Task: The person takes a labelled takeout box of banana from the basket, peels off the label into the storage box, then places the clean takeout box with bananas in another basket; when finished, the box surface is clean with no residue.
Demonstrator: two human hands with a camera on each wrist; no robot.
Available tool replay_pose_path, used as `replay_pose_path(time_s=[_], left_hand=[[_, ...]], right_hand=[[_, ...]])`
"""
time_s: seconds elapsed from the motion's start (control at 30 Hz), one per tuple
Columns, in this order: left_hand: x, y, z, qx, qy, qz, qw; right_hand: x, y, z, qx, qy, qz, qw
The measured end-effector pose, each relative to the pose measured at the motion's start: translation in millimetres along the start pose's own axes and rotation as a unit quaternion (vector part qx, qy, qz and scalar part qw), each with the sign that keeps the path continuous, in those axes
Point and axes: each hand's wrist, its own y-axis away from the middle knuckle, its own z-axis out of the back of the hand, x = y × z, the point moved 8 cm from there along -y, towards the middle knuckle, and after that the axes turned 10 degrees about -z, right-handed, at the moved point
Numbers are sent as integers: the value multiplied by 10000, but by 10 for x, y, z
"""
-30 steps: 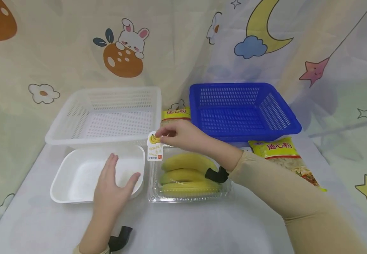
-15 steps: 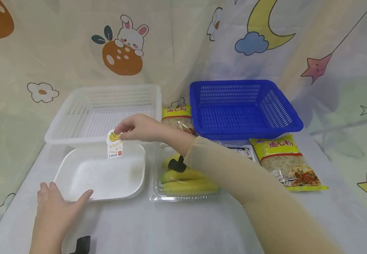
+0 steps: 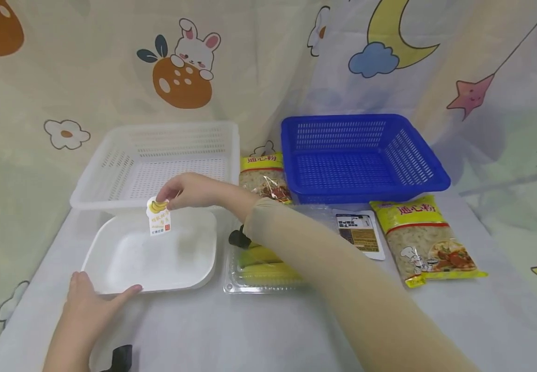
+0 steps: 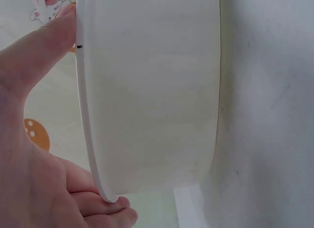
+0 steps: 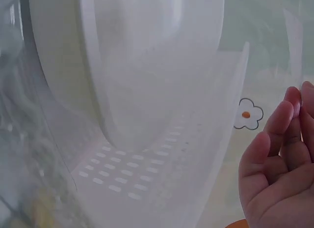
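A white oval plastic tub (image 3: 152, 261) stands on the table at front left. My left hand (image 3: 84, 310) holds its near left corner, the thumb along the near rim and the fingers at the left side; the left wrist view shows the fingertips (image 4: 115, 213) bent at the rim. Over the tub's far side, my right hand (image 3: 189, 190) pinches a small white card tag (image 3: 159, 222) printed with bananas between thumb and fingers. To the right lies a clear clamshell box (image 3: 238, 287) with bananas (image 3: 266, 274) inside, partly hidden by the right forearm.
Behind stand a white perforated basket (image 3: 106, 170) and a blue one (image 3: 366, 191). One macaroni bag (image 3: 264, 178) sits between them, another macaroni bag (image 3: 422, 243) at right. A flat labelled packet (image 3: 359, 235) lies beside the clamshell. A printed curtain (image 3: 259, 62) hangs behind.
My right hand has carried the tag leftward from above the clamshell to over the tub. My left hand has moved from over the tub to its near left corner.
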Motion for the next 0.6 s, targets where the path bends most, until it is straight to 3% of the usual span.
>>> replay_pose_path(time_s=[0.2,0.6], left_hand=[[23,53,-14,-6,24,185,9998],[-29,-8,22,67,-94,154,9998]], right_hand=[[31,-71,-151,237,109,167,9995],[9,-156,-194,256,214,83,9994]])
